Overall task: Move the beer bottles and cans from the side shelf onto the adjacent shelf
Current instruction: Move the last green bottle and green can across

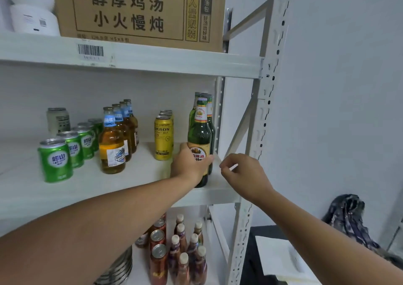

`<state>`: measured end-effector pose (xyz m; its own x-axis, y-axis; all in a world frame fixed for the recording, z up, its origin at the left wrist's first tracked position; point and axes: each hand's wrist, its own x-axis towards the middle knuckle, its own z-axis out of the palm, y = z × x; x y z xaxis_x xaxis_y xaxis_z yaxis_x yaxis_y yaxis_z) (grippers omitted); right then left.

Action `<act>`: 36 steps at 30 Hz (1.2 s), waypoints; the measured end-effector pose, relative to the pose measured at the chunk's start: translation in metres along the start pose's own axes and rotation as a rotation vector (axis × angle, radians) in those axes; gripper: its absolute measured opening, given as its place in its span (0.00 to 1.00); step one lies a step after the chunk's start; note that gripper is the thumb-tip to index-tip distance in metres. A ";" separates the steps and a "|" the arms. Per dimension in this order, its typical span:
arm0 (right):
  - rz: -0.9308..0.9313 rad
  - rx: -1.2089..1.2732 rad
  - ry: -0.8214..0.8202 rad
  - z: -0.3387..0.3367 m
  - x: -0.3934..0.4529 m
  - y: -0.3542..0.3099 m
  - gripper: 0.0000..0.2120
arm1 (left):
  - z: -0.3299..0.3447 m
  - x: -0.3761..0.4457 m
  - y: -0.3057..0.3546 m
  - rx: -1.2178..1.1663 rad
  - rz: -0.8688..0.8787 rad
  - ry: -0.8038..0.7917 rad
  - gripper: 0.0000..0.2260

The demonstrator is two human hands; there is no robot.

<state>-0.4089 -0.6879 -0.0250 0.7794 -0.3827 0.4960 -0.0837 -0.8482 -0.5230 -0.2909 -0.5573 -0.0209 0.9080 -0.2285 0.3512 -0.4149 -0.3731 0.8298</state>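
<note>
the white shelf (pixel 135 182) fills your view, cardboard box (pixel 139 9) up top. your left hand (pixel 189 164) wraps the green beer bottle (pixel 199 136), upright at the shelf's right end, more green bottles just behind. your right hand (pixel 242 173) hovers beside, fingers loosely curled, holding nothing. yellow can (pixel 163 137) stands left of it.

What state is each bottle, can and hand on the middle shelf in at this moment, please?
Front green bottle: upright, gripped by left hand.
Right hand: loosely curled, holding nothing.
Amber bottles: upright, capped, in a row.
Green cans: upright, unopened.
Yellow can: upright, unopened.
</note>
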 end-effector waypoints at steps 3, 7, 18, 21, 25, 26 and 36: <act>-0.026 0.014 -0.032 -0.003 0.005 0.003 0.06 | 0.002 -0.006 0.005 0.019 -0.012 0.008 0.30; -0.034 -0.034 -0.062 -0.006 0.007 0.009 0.10 | 0.004 -0.010 0.009 0.027 -0.026 0.009 0.30; -0.060 -0.054 -0.017 -0.012 0.001 0.025 0.08 | 0.031 -0.018 0.027 0.101 -0.034 -0.003 0.31; -0.072 -0.031 -0.027 -0.013 -0.003 0.026 0.08 | 0.033 -0.018 0.026 0.101 -0.048 0.006 0.31; -0.067 -0.015 -0.049 -0.013 -0.009 0.026 0.08 | 0.029 -0.017 0.024 0.071 -0.079 0.020 0.32; -0.064 -0.011 -0.048 -0.013 -0.009 0.026 0.08 | 0.028 -0.017 0.024 0.065 -0.076 0.016 0.32; -0.055 -0.018 -0.036 -0.015 -0.013 0.031 0.07 | 0.032 -0.013 0.017 0.042 -0.053 0.024 0.33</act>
<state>-0.4314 -0.7143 -0.0373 0.8049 -0.3226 0.4980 -0.0517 -0.8742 -0.4828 -0.3119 -0.5897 -0.0250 0.9296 -0.1859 0.3183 -0.3681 -0.4212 0.8289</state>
